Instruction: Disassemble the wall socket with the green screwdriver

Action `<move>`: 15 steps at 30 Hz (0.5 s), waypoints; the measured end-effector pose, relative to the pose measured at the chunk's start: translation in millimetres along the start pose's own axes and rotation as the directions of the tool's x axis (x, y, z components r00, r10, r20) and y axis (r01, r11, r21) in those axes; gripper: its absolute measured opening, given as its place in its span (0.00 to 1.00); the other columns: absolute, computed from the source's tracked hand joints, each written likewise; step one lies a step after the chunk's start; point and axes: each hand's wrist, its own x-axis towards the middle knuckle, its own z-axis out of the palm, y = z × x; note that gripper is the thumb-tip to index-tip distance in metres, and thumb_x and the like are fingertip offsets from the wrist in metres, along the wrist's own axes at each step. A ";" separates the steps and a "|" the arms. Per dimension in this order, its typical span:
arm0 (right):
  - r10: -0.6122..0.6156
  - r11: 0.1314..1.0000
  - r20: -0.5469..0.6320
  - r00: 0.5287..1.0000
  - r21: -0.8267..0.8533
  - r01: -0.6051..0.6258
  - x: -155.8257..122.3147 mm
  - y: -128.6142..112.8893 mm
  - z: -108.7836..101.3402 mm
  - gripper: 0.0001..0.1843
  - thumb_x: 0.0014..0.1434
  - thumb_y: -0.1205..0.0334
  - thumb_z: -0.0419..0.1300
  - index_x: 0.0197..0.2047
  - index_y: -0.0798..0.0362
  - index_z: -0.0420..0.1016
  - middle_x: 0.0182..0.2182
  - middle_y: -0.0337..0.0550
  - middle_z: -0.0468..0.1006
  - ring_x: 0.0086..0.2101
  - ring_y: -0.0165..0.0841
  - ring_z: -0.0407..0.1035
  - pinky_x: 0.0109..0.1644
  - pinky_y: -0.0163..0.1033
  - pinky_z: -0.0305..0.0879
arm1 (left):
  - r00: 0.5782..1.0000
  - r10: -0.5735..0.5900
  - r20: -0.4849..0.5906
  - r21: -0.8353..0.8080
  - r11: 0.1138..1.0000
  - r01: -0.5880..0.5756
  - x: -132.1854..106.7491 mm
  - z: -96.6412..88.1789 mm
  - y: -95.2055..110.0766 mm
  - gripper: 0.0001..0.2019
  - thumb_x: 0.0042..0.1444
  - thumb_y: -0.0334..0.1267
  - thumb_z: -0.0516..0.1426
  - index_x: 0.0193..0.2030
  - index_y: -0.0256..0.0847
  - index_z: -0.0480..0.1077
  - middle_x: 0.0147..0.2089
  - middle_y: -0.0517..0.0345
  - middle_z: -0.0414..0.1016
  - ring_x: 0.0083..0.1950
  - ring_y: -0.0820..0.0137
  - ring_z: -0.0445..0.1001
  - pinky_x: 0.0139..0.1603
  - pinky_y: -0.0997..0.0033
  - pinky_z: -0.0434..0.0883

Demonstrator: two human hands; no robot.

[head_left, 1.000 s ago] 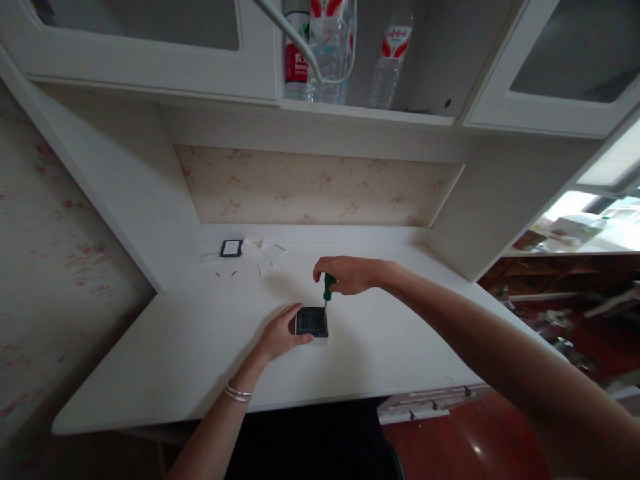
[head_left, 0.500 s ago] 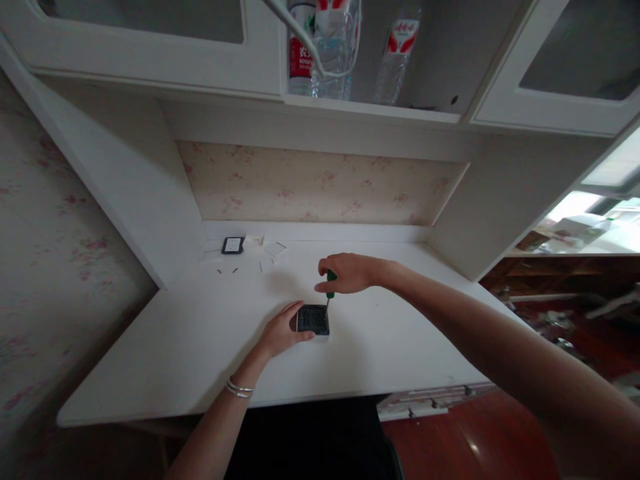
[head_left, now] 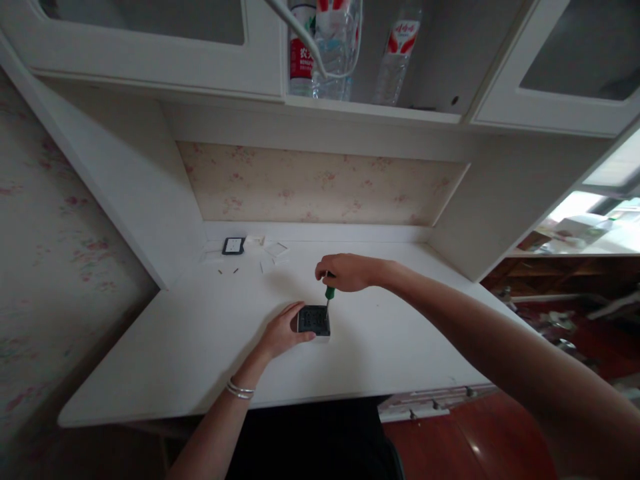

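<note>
A small dark square module (head_left: pixel 313 320) lies flat on the white tabletop (head_left: pixel 190 353), near its middle and toward the near edge. It is braced on its left side by the left hand (head_left: pixel 281 332), whose fingers are curled narrowly against the edge. A green-handled screwdriver (head_left: pixel 329 292) is held almost upright in the right hand (head_left: pixel 346 272), which is closed around the top of the handle. The tip is set at the module's far right corner. Whether the tip sits in a screw head cannot be told at this size.

For the turning to go well, the shaft is best held in line with the fastener and pressed straight down, so that the tip is not thrown out. The module should be pinned flat, with the bracing fingers clear of the tip.

At the far left of the tabletop, a dark-framed square part (head_left: pixel 233 245), white pieces (head_left: pixel 275 249) and a few small screws (head_left: pixel 227 271) lie well apart from the work.
</note>
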 end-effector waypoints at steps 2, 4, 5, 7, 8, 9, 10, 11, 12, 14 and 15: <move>-0.054 0.996 0.019 0.998 0.066 0.052 -0.7 0.7 -0.1 0.18 0.56 0.59 0.58 0.50 0.54 0.70 0.48 0.52 0.74 0.43 0.37 0.70 0.42 0.36 0.63 | 1.000 0.006 -0.003 -0.006 1.000 -0.006 -0.1 -0.5 1.4 0.39 0.42 0.48 0.66 0.62 0.45 0.62 0.64 0.52 0.63 0.64 0.56 0.61 0.64 0.57 0.58; 0.031 0.998 0.027 0.999 0.062 -0.032 -0.8 0.3 0.2 0.20 0.57 0.51 0.57 0.49 0.54 0.70 0.46 0.53 0.76 0.41 0.40 0.71 0.39 0.38 0.63 | 1.000 0.010 -0.008 -0.016 1.000 -0.010 0.0 -0.9 2.9 0.38 0.42 0.48 0.66 0.62 0.45 0.62 0.64 0.52 0.63 0.64 0.56 0.61 0.65 0.57 0.58; 0.096 0.995 0.018 0.995 0.031 -0.097 -0.6 -0.3 0.5 0.21 0.60 0.47 0.53 0.47 0.54 0.71 0.43 0.53 0.77 0.39 0.41 0.72 0.39 0.39 0.63 | 1.000 0.007 -0.011 -0.021 1.000 -0.007 0.0 -1.2 3.7 0.38 0.42 0.48 0.66 0.61 0.45 0.62 0.64 0.53 0.63 0.64 0.56 0.61 0.65 0.57 0.58; 0.170 0.985 -0.011 0.985 -0.034 -0.170 0.1 -1.2 1.0 0.21 0.64 0.49 0.46 0.43 0.55 0.73 0.39 0.54 0.78 0.38 0.42 0.72 0.39 0.41 0.63 | 1.000 -0.003 -0.014 -0.030 1.000 0.003 -0.2 -1.6 5.4 0.38 0.42 0.48 0.66 0.61 0.45 0.63 0.63 0.53 0.64 0.64 0.56 0.62 0.65 0.56 0.58; 0.151 0.987 -0.018 0.988 -0.045 -0.152 0.3 -1.4 1.2 0.19 0.64 0.54 0.46 0.43 0.55 0.73 0.39 0.54 0.78 0.39 0.42 0.72 0.39 0.41 0.63 | 1.000 -0.007 -0.014 -0.032 0.999 0.006 -0.3 -1.8 6.1 0.38 0.41 0.48 0.67 0.61 0.45 0.63 0.63 0.53 0.64 0.64 0.56 0.62 0.65 0.56 0.58; 0.101 0.994 -0.017 0.995 -0.035 -0.102 0.5 -1.3 1.1 0.15 0.63 0.58 0.48 0.44 0.55 0.73 0.41 0.53 0.78 0.40 0.40 0.72 0.40 0.40 0.63 | 1.000 -0.008 -0.012 -0.032 0.999 0.008 -0.4 -1.9 6.7 0.38 0.41 0.48 0.67 0.61 0.45 0.63 0.63 0.53 0.64 0.64 0.56 0.62 0.65 0.56 0.58; 0.035 0.999 -0.007 0.999 -0.007 -0.035 0.5 -1.1 0.9 0.14 0.61 0.62 0.51 0.46 0.54 0.72 0.44 0.52 0.77 0.41 0.39 0.71 0.41 0.39 0.63 | 1.000 -0.008 -0.010 -0.030 1.000 0.007 -0.4 -2.1 7.2 0.38 0.42 0.48 0.67 0.61 0.45 0.63 0.63 0.53 0.64 0.64 0.56 0.62 0.65 0.56 0.58; -0.023 0.999 0.009 1.000 0.028 0.023 0.3 -0.9 0.4 0.15 0.58 0.64 0.54 0.48 0.54 0.71 0.47 0.51 0.76 0.42 0.38 0.71 0.41 0.37 0.63 | 1.000 -0.006 -0.010 -0.027 1.000 0.006 -0.4 -2.1 7.3 0.38 0.42 0.47 0.67 0.61 0.45 0.63 0.63 0.53 0.64 0.64 0.56 0.62 0.65 0.57 0.58; -0.055 0.997 0.025 0.998 0.058 0.053 0.2 -0.9 0.0 0.19 0.55 0.63 0.57 0.51 0.54 0.69 0.48 0.51 0.75 0.42 0.37 0.71 0.41 0.36 0.63 | 1.000 -0.004 -0.009 -0.024 1.000 0.004 -0.4 -2.1 7.3 0.38 0.42 0.47 0.67 0.61 0.45 0.63 0.63 0.53 0.64 0.64 0.56 0.62 0.65 0.57 0.59; 0.004 0.998 0.042 0.999 0.063 -0.006 0.0 -1.6 -0.9 0.20 0.55 0.56 0.59 0.50 0.54 0.69 0.46 0.51 0.76 0.40 0.38 0.71 0.39 0.36 0.63 | 1.000 0.003 -0.015 -0.018 1.000 -0.003 -0.1 -1.7 6.5 0.38 0.42 0.47 0.67 0.61 0.44 0.63 0.63 0.53 0.64 0.63 0.56 0.63 0.64 0.58 0.59; 0.071 0.997 0.038 0.997 0.039 -0.072 0.0 -2.1 -1.2 0.19 0.57 0.52 0.56 0.48 0.54 0.71 0.43 0.52 0.77 0.39 0.39 0.72 0.38 0.38 0.63 | 1.000 0.008 -0.019 -0.016 1.000 -0.009 0.1 -1.5 6.0 0.38 0.41 0.47 0.67 0.61 0.44 0.63 0.63 0.53 0.65 0.63 0.56 0.63 0.64 0.58 0.60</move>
